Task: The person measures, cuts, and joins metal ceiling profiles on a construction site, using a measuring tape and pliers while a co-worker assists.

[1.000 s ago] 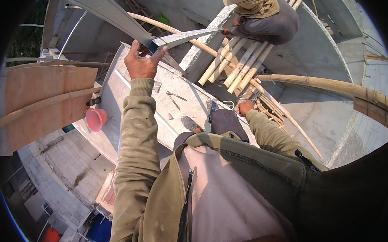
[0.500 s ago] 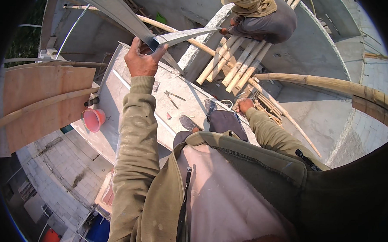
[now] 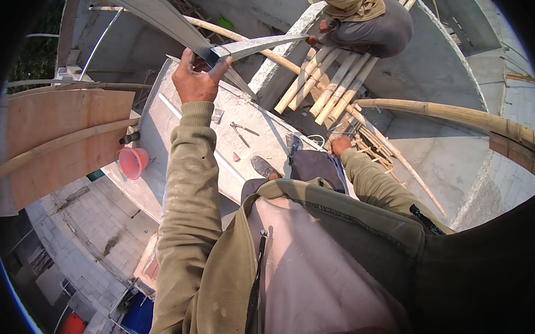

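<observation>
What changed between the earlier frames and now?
Only the view shifts slightly; nothing was visibly taken up or let go. The left hand still grips the metal channel near its end; the right hand stays low, and the pincers and pink bucket stay put.

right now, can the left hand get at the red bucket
Probably not: the left hand holds the metal beam, and the red bucket sits off to its left, though nothing appears to block it.
</observation>
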Demonstrator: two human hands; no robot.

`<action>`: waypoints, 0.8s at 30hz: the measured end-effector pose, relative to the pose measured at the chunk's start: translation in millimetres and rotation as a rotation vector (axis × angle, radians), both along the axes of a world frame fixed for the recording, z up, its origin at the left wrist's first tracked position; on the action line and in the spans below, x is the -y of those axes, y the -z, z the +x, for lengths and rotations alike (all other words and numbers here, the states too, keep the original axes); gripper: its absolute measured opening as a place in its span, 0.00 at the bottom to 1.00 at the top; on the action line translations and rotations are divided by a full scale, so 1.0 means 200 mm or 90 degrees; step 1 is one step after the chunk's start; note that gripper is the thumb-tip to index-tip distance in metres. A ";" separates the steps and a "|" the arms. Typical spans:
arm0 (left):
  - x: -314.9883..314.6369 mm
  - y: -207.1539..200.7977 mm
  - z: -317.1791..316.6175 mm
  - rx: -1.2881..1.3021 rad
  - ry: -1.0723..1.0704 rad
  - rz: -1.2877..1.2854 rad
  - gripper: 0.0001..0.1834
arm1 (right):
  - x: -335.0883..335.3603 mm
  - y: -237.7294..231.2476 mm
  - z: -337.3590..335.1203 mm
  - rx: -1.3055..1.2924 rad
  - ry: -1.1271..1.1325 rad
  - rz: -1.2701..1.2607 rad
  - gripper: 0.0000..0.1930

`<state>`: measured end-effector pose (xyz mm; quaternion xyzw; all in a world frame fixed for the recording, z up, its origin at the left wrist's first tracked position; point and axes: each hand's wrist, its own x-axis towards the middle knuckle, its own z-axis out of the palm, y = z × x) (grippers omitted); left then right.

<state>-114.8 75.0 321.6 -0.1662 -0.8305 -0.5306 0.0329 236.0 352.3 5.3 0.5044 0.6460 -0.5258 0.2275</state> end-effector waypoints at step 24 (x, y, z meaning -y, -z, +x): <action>-0.02 0.00 0.00 0.011 0.003 0.005 0.29 | 0.00 -0.07 -0.04 -0.003 0.059 -0.013 0.09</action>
